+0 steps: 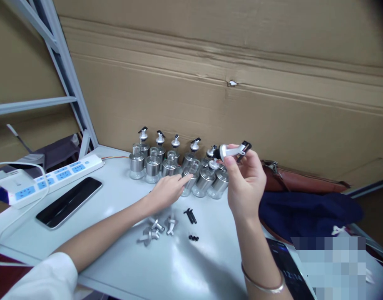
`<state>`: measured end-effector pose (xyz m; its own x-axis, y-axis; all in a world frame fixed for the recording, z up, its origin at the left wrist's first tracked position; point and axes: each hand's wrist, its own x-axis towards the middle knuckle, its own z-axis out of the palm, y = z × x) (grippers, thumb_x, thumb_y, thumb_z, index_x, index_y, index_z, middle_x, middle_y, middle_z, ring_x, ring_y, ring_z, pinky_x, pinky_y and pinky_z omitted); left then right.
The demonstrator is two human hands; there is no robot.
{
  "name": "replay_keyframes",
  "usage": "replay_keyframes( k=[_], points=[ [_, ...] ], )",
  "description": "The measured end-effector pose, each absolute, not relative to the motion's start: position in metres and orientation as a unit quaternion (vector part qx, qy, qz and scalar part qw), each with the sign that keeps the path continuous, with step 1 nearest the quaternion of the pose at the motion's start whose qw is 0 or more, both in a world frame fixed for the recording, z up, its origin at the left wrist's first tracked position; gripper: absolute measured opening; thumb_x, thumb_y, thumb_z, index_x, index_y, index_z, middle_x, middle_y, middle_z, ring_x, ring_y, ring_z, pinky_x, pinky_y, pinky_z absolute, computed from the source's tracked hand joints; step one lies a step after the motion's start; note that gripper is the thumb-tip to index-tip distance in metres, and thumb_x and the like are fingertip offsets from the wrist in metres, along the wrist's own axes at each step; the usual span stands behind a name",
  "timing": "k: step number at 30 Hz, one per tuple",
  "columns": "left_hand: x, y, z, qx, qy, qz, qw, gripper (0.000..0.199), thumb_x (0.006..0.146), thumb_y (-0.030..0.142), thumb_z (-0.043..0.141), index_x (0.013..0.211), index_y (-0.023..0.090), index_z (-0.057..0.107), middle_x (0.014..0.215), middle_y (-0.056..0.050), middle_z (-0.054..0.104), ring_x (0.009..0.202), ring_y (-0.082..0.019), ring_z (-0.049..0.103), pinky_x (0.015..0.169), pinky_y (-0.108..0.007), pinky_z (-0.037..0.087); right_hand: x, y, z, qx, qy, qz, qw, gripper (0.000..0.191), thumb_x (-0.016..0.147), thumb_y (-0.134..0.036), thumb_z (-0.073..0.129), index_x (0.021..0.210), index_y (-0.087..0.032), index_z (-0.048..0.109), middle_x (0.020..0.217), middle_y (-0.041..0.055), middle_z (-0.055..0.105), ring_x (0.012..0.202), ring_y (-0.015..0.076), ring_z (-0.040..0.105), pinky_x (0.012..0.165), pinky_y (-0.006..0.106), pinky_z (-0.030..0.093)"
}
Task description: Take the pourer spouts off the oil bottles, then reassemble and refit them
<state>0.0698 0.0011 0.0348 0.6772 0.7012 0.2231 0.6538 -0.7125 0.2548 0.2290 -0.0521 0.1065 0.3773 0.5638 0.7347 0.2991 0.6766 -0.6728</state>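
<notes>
My right hand (pixel 246 179) is raised above the table's right side, its fingers closed around a silver pourer spout (pixel 232 151) with a black lever and black stopper end. My left hand (pixel 168 191) reaches over the middle with its index finger stretched out at a glass bottle (pixel 193 168) in a metal sleeve; whether it touches the glass I cannot tell. More such bottles (pixel 152 166) stand in front without spouts, while those behind carry spouts (pixel 194 144). Below my left forearm lie loose silver spout parts (pixel 170 225), black levers (pixel 190 215) and small black pieces (pixel 193 238).
On the left are a white power strip (pixel 58 177) with a plugged-in charger and a black phone (pixel 69 203). A cardboard wall (pixel 179 83) rises behind the bottles. Dark blue cloth (pixel 310 212), a brown leather bag (pixel 304 177) and a lit phone (pixel 287 266) are at right.
</notes>
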Motion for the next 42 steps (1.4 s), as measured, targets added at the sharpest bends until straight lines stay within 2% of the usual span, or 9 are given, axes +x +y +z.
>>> replay_keyframes(
  k=[5,8,12,15,22,27,32,37,42],
  points=[
    [0.069,0.004,0.036,0.909,0.394,0.113,0.075,0.056,0.091,0.016,0.044,0.145,0.014,0.031,0.102,-0.013,0.069,0.092,-0.028,0.066,0.08,-0.039,0.049,0.225,-0.059,0.097,-0.396,-0.571,0.131,0.707,0.016,0.08,-0.03,0.07,0.093,-0.023,0.064,0.095,0.0031,0.068,0.088,0.0182,0.064,0.082,0.033,0.053],
    [0.065,0.003,0.042,0.911,0.384,0.107,0.107,0.063,0.09,0.021,0.047,0.148,0.015,0.022,0.108,-0.013,0.069,0.093,-0.026,0.066,0.077,-0.035,0.049,0.226,-0.065,0.077,-0.427,-0.59,0.179,0.662,0.02,0.081,-0.03,0.069,0.098,-0.022,0.064,0.102,0.0058,0.068,0.092,0.0203,0.064,0.085,0.036,0.052],
    [0.054,-0.003,0.059,0.904,0.292,0.112,0.291,0.079,0.084,0.034,0.06,0.15,0.023,0.017,0.129,-0.013,0.057,0.089,-0.02,0.067,0.079,-0.03,0.048,0.231,-0.073,0.041,-0.462,-0.591,0.226,0.621,0.02,0.081,-0.032,0.069,0.098,-0.022,0.066,0.1,0.0068,0.07,0.092,0.0225,0.065,0.084,0.038,0.053],
    [0.049,-0.008,0.069,0.885,0.261,0.116,0.368,0.084,0.08,0.044,0.066,0.148,0.02,0.022,0.135,-0.015,0.051,0.091,-0.021,0.065,0.079,-0.03,0.048,0.233,-0.077,0.021,-0.478,-0.596,0.236,0.601,0.02,0.082,-0.034,0.069,0.098,-0.022,0.067,0.099,0.0068,0.072,0.091,0.0237,0.066,0.085,0.04,0.052],
    [0.06,-0.022,0.063,0.908,0.277,0.129,0.287,0.055,0.084,0.039,0.065,0.13,0.018,0.044,0.123,-0.013,0.063,0.104,-0.029,0.063,0.079,-0.034,0.047,0.227,-0.083,0.011,-0.508,-0.661,0.12,0.539,0.02,0.084,-0.04,0.066,0.09,-0.021,0.067,0.086,0.0049,0.073,0.077,0.0234,0.068,0.071,0.034,0.053],
    [0.063,-0.025,0.061,0.918,0.313,0.095,0.224,0.034,0.089,0.039,0.056,0.115,0.017,0.054,0.097,-0.01,0.071,0.089,-0.03,0.067,0.067,-0.031,0.045,0.232,-0.082,0.011,-0.476,-0.727,-0.094,0.487,0.028,0.09,-0.046,0.059,0.1,-0.019,0.062,0.079,0.0069,0.07,0.067,0.023,0.064,0.062,0.035,0.05],
    [0.061,-0.024,0.066,0.927,0.309,0.068,0.2,0.022,0.085,0.037,0.056,0.095,0.019,0.061,0.069,-0.003,0.065,0.064,-0.021,0.061,0.051,-0.024,0.032,0.238,-0.082,0.015,-0.444,-0.771,-0.169,0.424,0.03,0.096,-0.038,0.052,0.118,-0.017,0.053,0.083,0.0085,0.068,0.07,0.0228,0.063,0.066,0.035,0.047],
    [0.062,-0.027,0.072,0.938,0.26,0.05,0.222,0.022,0.084,0.038,0.055,0.077,0.017,0.059,0.051,0.004,0.046,0.046,-0.012,0.038,0.047,-0.024,0.023,0.235,-0.085,0.018,-0.422,-0.79,-0.207,0.394,0.026,0.102,-0.03,0.037,0.115,-0.012,0.051,0.075,0.0074,0.064,0.063,0.0202,0.057,0.064,0.032,0.04],
    [0.063,-0.03,0.075,0.948,0.224,0.023,0.225,0.028,0.087,0.043,0.055,0.076,0.016,0.057,0.053,0.004,0.047,0.046,-0.012,0.04,0.047,-0.023,0.024,0.235,-0.087,0.013,-0.425,-0.78,-0.18,0.423,0.036,0.104,-0.034,0.026,0.098,-0.014,0.055,0.066,0.0044,0.059,0.057,0.0179,0.051,0.063,0.032,0.036]
  ],
)
